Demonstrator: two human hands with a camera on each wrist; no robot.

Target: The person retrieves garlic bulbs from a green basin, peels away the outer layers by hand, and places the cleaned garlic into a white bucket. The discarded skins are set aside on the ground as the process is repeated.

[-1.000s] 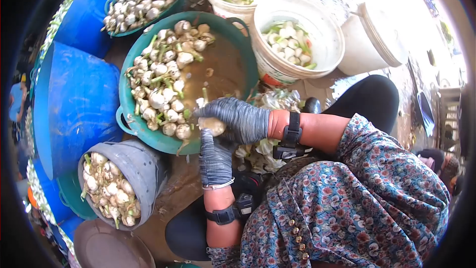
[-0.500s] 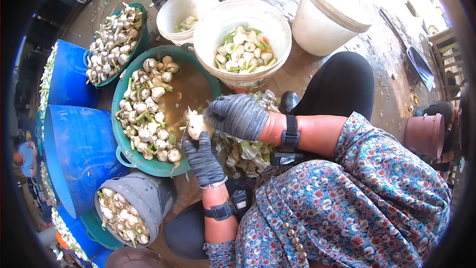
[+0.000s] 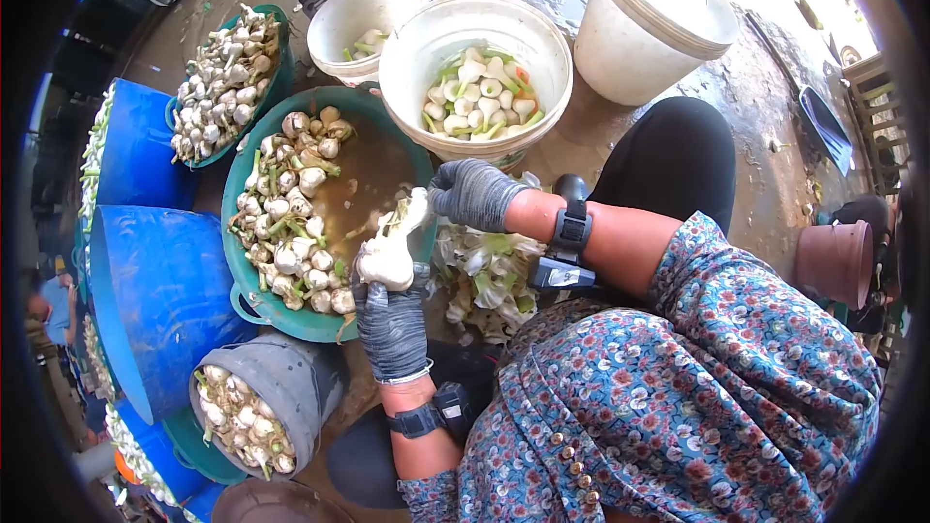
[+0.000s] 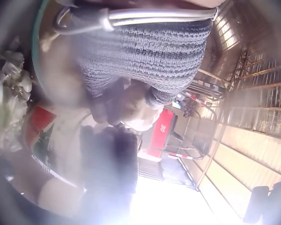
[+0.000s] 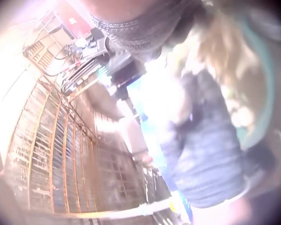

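My gloved left hand [image 3: 390,334] grips a white garlic bulb [image 3: 386,261] from below, over the near rim of the green tub [image 3: 237,295]. Its pale stalk [image 3: 407,213] slants up to the right. At the stalk's tip are the curled fingers of my gloved right hand [image 3: 475,196], which pinch its end. Unpeeled garlic [image 3: 291,203] fills the left part of the tub, beside brown water. In the left wrist view, the left hand [image 4: 145,56] shows above the bulb, with the right hand [image 4: 107,159] blurred below. Glare hides the bulb in the right wrist view.
Behind stands a white bucket [image 3: 407,131] of peeled garlic, next to a smaller one [image 3: 334,53]. Peelings [image 3: 489,281] lie by my right forearm. Blue tubs [image 3: 155,300], a grey bucket [image 3: 315,407] of garlic and another green tub [image 3: 279,87] line the left.
The view has swung to the right. My right hand has moved off the bulb, up and right to the stalk's end. The bulb now stands with its stalk upward in my left hand.
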